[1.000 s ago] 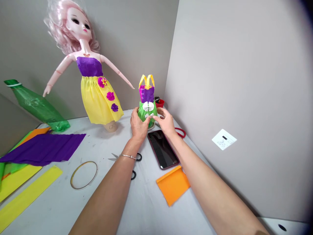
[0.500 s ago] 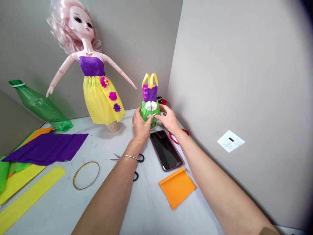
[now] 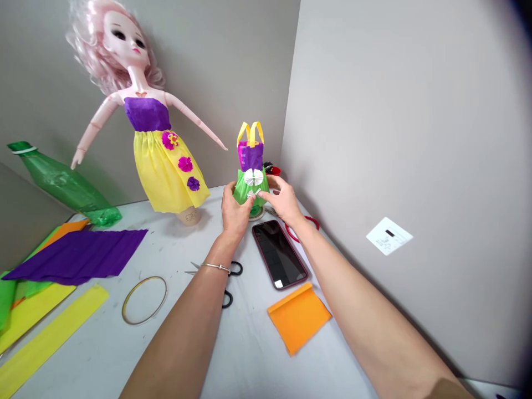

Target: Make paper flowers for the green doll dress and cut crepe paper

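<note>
A small doll dress stands upright at the back of the table, with yellow straps, a purple and pink top and a green pleated skirt. On the skirt's waist sits a white pleated bow. Lower on the skirt is a smaller white bow, partly covered by my thumbs. My left hand wraps the skirt's left side, its thumb at the lower bow. From the right, my right hand curls round the skirt, its thumb and fingertips at the same bow. The hidden fingers behind the skirt cannot be made out.
A pink-haired doll stands at back left beside a tilted green bottle. Scissors lie partly under my left forearm, near a bangle. A phone, orange paper and purple sheet lie around.
The view has shifted slightly, so most things sit a little further left. Both hands stay on the dress, and the lower white bow shows more of its pleats.
</note>
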A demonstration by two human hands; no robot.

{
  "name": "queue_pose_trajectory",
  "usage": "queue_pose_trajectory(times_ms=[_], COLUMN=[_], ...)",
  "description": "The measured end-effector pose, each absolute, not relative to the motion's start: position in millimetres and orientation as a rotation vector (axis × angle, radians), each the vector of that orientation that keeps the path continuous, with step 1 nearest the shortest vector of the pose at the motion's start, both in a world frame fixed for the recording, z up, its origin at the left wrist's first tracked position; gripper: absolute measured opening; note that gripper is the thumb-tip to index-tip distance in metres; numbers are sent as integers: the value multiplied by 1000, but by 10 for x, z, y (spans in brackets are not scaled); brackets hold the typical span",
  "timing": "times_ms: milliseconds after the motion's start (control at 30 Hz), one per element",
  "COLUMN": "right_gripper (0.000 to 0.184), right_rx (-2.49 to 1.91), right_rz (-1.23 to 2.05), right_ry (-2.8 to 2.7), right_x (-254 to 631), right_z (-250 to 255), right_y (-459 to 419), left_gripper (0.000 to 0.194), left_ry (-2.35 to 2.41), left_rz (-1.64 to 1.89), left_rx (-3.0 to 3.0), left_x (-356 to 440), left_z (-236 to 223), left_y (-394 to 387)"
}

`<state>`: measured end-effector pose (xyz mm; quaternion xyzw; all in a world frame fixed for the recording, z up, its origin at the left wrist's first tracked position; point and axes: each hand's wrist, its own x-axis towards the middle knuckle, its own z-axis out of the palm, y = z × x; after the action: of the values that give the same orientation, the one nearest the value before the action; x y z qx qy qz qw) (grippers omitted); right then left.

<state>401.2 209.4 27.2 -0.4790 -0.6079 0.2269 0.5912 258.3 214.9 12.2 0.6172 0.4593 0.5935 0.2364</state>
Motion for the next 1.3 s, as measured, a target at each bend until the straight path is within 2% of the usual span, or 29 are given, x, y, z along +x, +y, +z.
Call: queue_pose_trajectory(times_ms=[467,867,1300], right_gripper=[40,35,39], right_rx=[-1083,-1023,-992], right_rz=[557,573,623], right_ry=[-1409,-1423,-1435], right_x=[4009,4013,4057], right_z=[279,287,259], right_y=[2097,2094,2106], left_gripper=[46,33,37], left_ry=[1153,1142,1108], left_rz=[1560,1566,1497], left_rx=[1700,1688,1730], left_x=[2486,2431,2354], left_z=[138,149,150], left_y=[2177,2194,2250])
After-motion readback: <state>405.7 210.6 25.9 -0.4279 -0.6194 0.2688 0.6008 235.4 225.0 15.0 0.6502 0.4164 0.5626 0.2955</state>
